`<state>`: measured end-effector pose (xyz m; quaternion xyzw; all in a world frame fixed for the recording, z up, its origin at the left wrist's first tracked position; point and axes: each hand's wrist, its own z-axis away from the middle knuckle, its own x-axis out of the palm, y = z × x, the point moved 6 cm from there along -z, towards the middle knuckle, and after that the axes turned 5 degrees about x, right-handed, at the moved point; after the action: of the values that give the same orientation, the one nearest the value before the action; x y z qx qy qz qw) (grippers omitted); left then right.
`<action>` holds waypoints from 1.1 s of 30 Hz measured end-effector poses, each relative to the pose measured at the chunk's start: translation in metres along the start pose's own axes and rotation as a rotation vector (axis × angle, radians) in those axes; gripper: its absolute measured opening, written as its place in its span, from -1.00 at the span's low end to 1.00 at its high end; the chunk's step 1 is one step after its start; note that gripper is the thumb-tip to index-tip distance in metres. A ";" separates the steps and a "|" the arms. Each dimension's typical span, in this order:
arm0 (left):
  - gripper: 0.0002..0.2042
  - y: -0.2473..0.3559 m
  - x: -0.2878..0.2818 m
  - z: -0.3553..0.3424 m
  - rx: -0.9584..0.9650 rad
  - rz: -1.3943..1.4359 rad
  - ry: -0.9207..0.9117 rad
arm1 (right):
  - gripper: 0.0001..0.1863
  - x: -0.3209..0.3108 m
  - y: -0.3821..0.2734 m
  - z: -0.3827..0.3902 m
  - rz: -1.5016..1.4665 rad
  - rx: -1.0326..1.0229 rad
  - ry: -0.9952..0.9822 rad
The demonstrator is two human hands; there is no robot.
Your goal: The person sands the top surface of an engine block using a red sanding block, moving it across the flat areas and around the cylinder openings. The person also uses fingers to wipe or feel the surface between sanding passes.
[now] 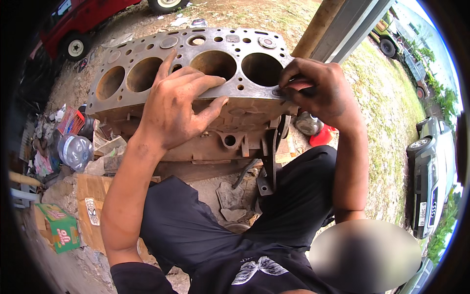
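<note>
A bare metal engine block (215,93) stands in front of me, its flat grey top face up and several large round cylinder bores in a row. The walls of the bores and the block's front side are brownish. My left hand (178,98) lies on the near edge of that top face, fingers spread and holding nothing. At the block's near right corner, my right hand (318,90) is closed, its fingertips pinched at the top edge. A small dark thing shows under those fingertips, mostly hidden, and I cannot make out its kind.
A metal post (338,29) rises close behind the right corner. On the left lie a clear plastic jug (75,151), a red basket (71,120), a green box (58,228) and cardboard (90,188). A red container (323,135) sits right of the block. Vehicles stand farther off.
</note>
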<state>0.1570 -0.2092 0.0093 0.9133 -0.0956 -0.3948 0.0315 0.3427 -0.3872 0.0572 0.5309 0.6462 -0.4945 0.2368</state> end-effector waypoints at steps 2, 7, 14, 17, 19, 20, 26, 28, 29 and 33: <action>-0.73 -0.002 -0.001 0.001 0.000 -0.005 -0.013 | -0.77 0.005 0.000 -0.001 -0.015 0.041 -0.027; -0.71 0.000 -0.001 -0.001 0.002 -0.001 -0.023 | -0.77 0.002 0.009 0.002 -0.037 0.080 -0.011; -0.73 0.002 0.002 -0.001 0.003 -0.002 -0.005 | -0.77 0.003 0.007 0.000 -0.069 0.103 -0.031; -0.73 -0.001 0.000 0.001 0.005 -0.023 -0.013 | -0.78 0.012 -0.002 -0.004 -0.074 0.045 -0.017; -0.70 0.000 0.000 0.001 0.005 -0.014 -0.007 | -0.78 0.006 0.004 -0.001 -0.072 0.068 -0.026; -0.68 0.001 0.000 0.002 0.005 -0.011 -0.005 | -0.78 0.003 0.006 0.000 -0.073 0.079 -0.029; -0.73 -0.002 0.000 0.002 0.004 -0.029 -0.008 | -0.78 0.006 0.002 0.000 -0.049 0.093 -0.006; -0.73 0.001 0.001 0.000 0.002 -0.016 0.005 | -0.77 0.000 0.011 0.004 -0.047 0.156 -0.012; -0.73 0.002 0.002 0.000 -0.004 -0.009 0.012 | -0.76 0.000 0.010 0.005 -0.026 0.152 -0.010; -0.74 -0.001 0.002 0.001 0.014 -0.023 0.015 | -0.78 0.008 -0.003 0.000 -0.032 0.084 -0.002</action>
<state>0.1579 -0.2086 0.0070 0.9175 -0.0877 -0.3874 0.0215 0.3370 -0.3829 0.0517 0.5298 0.6329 -0.5254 0.2069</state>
